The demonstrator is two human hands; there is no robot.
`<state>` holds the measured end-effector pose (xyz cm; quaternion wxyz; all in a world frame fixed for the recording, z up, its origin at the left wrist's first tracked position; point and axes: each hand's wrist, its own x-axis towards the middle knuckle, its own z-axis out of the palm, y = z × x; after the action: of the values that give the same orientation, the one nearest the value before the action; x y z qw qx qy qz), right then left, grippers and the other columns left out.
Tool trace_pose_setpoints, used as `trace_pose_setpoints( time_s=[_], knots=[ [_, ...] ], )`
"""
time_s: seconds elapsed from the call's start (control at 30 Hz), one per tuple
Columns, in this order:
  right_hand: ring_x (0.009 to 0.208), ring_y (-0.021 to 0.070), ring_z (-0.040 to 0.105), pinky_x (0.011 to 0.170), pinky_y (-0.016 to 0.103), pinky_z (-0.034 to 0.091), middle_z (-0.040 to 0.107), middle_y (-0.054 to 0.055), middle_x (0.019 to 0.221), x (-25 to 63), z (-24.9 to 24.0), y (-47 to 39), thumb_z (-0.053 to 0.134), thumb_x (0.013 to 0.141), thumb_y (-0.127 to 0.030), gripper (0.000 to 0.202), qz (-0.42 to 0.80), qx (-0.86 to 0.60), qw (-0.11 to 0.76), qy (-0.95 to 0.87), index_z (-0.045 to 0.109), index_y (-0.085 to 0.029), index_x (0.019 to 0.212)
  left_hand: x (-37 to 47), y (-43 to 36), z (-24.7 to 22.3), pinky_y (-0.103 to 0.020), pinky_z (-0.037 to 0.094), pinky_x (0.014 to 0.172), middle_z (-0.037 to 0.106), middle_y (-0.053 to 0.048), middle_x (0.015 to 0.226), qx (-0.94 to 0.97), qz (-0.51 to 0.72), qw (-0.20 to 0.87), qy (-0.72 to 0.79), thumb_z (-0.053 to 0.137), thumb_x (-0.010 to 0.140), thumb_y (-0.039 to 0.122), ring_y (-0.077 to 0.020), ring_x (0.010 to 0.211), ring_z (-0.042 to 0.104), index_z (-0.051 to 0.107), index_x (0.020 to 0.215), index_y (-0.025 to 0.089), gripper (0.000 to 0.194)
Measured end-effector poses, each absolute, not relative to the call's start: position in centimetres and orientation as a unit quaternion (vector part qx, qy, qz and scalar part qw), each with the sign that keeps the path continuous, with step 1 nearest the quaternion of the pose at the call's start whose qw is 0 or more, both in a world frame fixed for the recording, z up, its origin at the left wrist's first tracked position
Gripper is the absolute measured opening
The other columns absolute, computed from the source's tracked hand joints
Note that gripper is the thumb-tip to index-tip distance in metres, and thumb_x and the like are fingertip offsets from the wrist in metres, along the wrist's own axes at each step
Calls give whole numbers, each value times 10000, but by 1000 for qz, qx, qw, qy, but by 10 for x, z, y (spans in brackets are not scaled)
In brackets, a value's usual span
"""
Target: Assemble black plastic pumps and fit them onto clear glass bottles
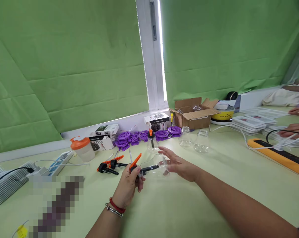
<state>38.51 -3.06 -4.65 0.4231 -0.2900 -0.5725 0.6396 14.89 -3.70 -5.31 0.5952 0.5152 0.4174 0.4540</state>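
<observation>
Head view shows four clear bottles in total. One held bottle (156,163) is tilted on its side at the centre of the frame: the left grip (131,181) is closed around a black-and-orange sprayer head (149,169) at its neck, and the right grip (181,167) is loosely closed about its wide base. The black tube is inside this bottle. Just behind, one upright bottle (155,148) bears another sprayer head; two open bottles (201,146) stand right of centre. Two loose sprayer heads (102,167) lie on the surface (149,211), left of centre. Farther right, one cardboard box (199,123) contains clear plastic pieces (197,108). At left stands one orange-lidded cup (85,152). Beside it, a carton (102,143) shows "CU"; the writing on the yellow tub (224,115), right, is too small.
</observation>
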Motion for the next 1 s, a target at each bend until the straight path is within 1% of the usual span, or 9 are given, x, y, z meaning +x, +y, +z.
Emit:
trace_pose_setpoints(
  time_s=[0.07, 0.13, 0.33, 0.47, 0.53, 0.6, 0.7, 0.83, 1.0],
  knots=[
    [1098, 209, 484, 772, 316, 497, 262, 67, 1413, 390, -43, -33, 802, 632, -312, 816, 615, -272, 418, -611, 388, -370, 1333, 146, -36, -52, -187, 344, 365, 601, 30, 601, 515, 460, 592, 415, 531, 820, 474, -74, 382, 485, 424, 869, 198, 301],
    [1077, 202, 501, 770, 316, 504, 308, 75, 1375, 392, -42, -34, 800, 642, -286, 783, 603, -272, 421, -621, 419, -347, 1323, 145, -36, -50, -188, 355, 373, 599, 34, 611, 529, 463, 582, 408, 515, 830, 484, -77, 392, 494, 415, 869, 204, 301],
    [615, 152, 646, 509, 274, 515, 595, 67, 902, 385, -53, -28, 535, 819, -570, 530, 629, -334, 383, -588, 505, -173, 1168, 144, -43, -44, -176, 327, 369, 566, 62, 606, 607, 437, 512, 423, 555, 814, 465, -56, 365, 465, 377, 831, 210, 312],
    [391, 121, 549, 347, 207, 377, 591, 36, 599, 384, -62, -22, 300, 821, -723, 699, 619, -383, 345, -592, 560, -104, 1015, 143, -42, -45, -168, 290, 359, 553, 69, 590, 609, 425, 517, 425, 577, 798, 449, -46, 346, 435, 370, 814, 212, 315],
    [461, 129, 578, 384, 221, 409, 627, 83, 692, 385, -62, -22, 293, 825, -721, 729, 612, -380, 348, -600, 579, -90, 1052, 143, -40, -47, -165, 272, 352, 554, 68, 590, 600, 433, 522, 424, 554, 813, 448, -39, 340, 413, 377, 827, 210, 297],
    [729, 164, 637, 544, 265, 504, 618, 149, 1038, 388, -58, -25, 439, 828, -649, 640, 596, -352, 379, -615, 524, -149, 1219, 143, -38, -48, -162, 263, 352, 554, 69, 591, 590, 445, 521, 427, 541, 824, 441, -34, 341, 399, 383, 851, 208, 283],
    [1113, 205, 506, 801, 332, 505, 310, 95, 1442, 392, -50, -30, 720, 728, -427, 749, 564, -292, 411, -654, 355, -342, 1377, 143, -37, -50, -162, 268, 361, 555, 69, 601, 582, 461, 518, 425, 535, 832, 439, -33, 352, 403, 379, 878, 210, 281],
    [1071, 193, 529, 788, 321, 497, 356, 83, 1382, 394, -46, -33, 762, 696, -326, 767, 563, -283, 417, -655, 386, -343, 1365, 141, -38, -49, -171, 286, 370, 548, 72, 610, 600, 460, 514, 405, 559, 820, 444, -41, 365, 415, 363, 879, 215, 308],
    [652, 149, 648, 534, 264, 496, 592, 76, 966, 390, -51, -28, 634, 765, -531, 607, 612, -320, 391, -608, 482, -190, 1244, 142, -40, -47, -170, 285, 374, 481, 95, 596, 616, 437, 514, 407, 636, 765, 432, -34, 364, 406, 347, 841, 216, 369]
  ],
)
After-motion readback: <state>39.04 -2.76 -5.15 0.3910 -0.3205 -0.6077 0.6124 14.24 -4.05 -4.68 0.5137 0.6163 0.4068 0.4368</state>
